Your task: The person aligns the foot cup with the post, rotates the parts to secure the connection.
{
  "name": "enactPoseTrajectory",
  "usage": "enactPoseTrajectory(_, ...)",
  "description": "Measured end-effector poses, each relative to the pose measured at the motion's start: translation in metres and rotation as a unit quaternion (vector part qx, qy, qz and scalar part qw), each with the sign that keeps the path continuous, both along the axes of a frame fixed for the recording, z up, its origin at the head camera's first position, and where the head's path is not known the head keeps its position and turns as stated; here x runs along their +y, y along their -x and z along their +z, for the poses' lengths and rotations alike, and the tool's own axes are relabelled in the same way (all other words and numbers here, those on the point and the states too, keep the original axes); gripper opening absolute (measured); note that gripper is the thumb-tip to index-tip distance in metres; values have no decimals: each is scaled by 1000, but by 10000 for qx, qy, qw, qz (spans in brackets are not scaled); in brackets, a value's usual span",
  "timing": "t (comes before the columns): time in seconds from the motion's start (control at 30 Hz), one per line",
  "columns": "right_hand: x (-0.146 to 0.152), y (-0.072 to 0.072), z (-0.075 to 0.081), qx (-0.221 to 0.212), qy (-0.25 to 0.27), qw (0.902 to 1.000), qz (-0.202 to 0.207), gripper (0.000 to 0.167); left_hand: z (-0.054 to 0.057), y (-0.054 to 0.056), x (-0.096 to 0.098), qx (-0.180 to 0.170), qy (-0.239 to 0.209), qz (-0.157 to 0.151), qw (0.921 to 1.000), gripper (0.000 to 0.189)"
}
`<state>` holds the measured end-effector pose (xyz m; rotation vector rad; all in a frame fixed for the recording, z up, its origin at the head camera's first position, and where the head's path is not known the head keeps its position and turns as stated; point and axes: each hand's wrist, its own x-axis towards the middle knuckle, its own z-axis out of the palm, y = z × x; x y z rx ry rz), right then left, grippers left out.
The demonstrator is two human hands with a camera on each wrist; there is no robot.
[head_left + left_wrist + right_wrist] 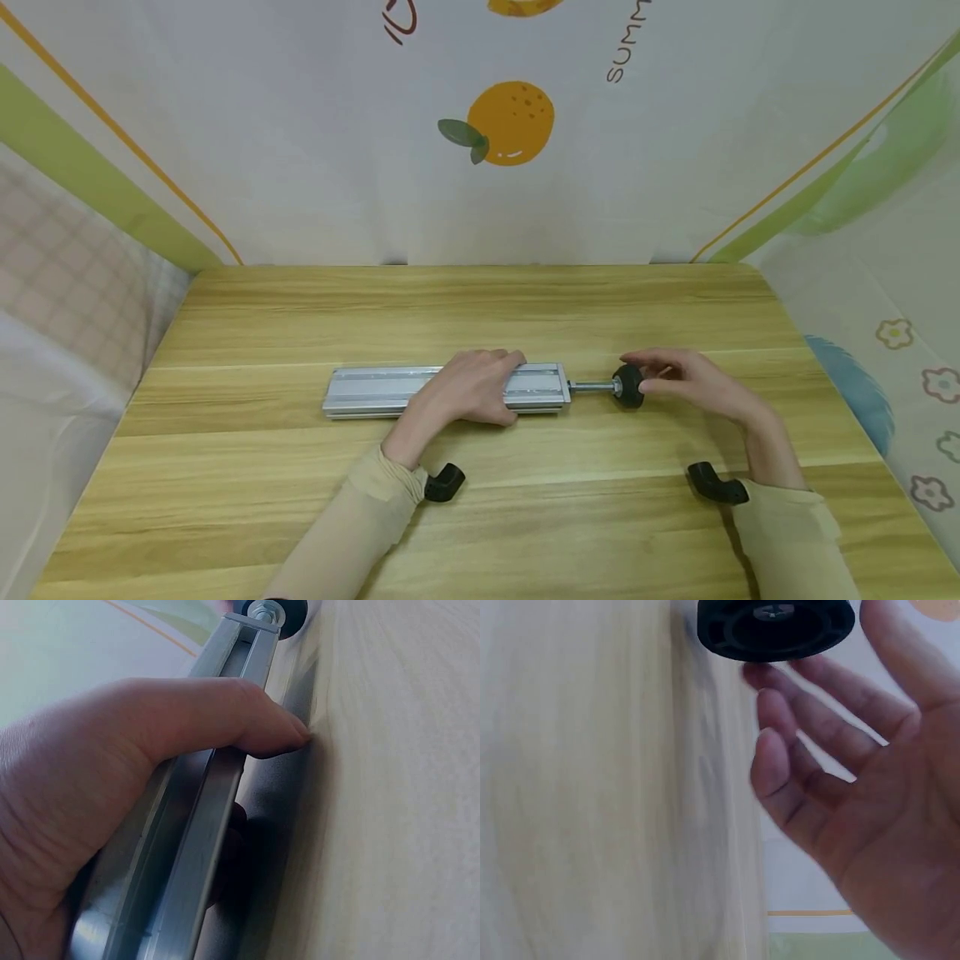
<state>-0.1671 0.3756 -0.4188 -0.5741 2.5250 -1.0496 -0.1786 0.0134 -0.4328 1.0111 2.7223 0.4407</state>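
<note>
A long silver aluminium profile (536,383) lies crosswise on the wooden table (450,517). My left hand (474,387) grips it across the top, right of its middle; in the left wrist view the thumb (225,720) reaches over its side. From its right end sticks out a threaded rod (592,386) with a nut and a black round levelling foot (628,386). At this foot, my right hand (690,383) has its thumb and fingers bent about the rim. Seen from the right wrist, a screw head shows inside the foot's (776,649) hollow underside, the other fingers curled below.
A white curtain (300,125) with fruit prints hangs along the table's back edge. More printed cloth (885,292) flanks the right side, and checked cloth (67,242) the left. Black angled pieces (446,483) are fixed at both wrists.
</note>
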Motion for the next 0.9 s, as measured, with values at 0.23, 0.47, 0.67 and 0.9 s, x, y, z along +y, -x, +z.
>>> enactPoseTrajectory(0.23,-7,3,-5,-19,330,9994,-34,72,0,0,0,-51,14,7,10000,75)
enactPoseTrajectory(0.47,-9,0,-5,262,364,9990,-21,63,0,0,1,-29,23,10,10000,75)
enactPoseTrajectory(0.67,-3,-4,-2,186,184,9997,0,40,-1,0,2,-13,48,-15,10000,74)
enactPoseTrajectory(0.9,-2,-2,1,21,-69,10000,57,45,-1,0,1,-38,65,29,10000,74)
